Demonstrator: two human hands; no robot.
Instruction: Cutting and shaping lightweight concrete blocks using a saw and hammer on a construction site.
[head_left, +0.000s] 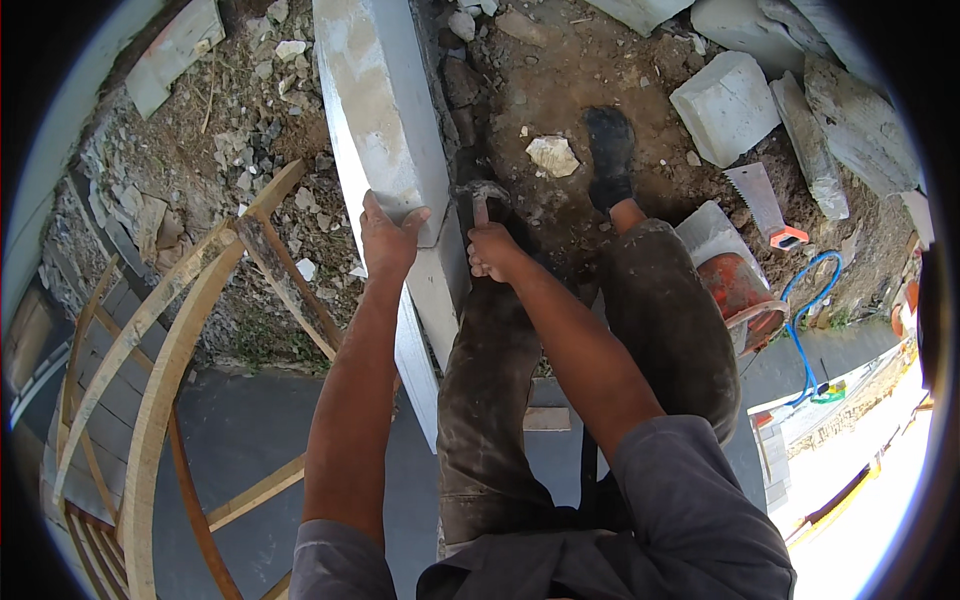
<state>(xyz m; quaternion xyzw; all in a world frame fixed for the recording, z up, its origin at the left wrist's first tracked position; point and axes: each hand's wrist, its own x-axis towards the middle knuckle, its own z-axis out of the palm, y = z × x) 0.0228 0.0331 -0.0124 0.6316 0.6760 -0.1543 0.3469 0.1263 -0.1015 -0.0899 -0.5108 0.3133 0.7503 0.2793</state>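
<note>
Pale masonry formed the long block, far and left of centre. I found the left hand spread over its near end, the right hand clenched round a hammer-like tool. I judged the block heavy, rigid, chip-prone, best gripped along both sides.

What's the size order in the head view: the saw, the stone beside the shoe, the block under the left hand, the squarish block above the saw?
Largest: block under the left hand
Then: squarish block
Then: saw
Smallest: stone
</note>
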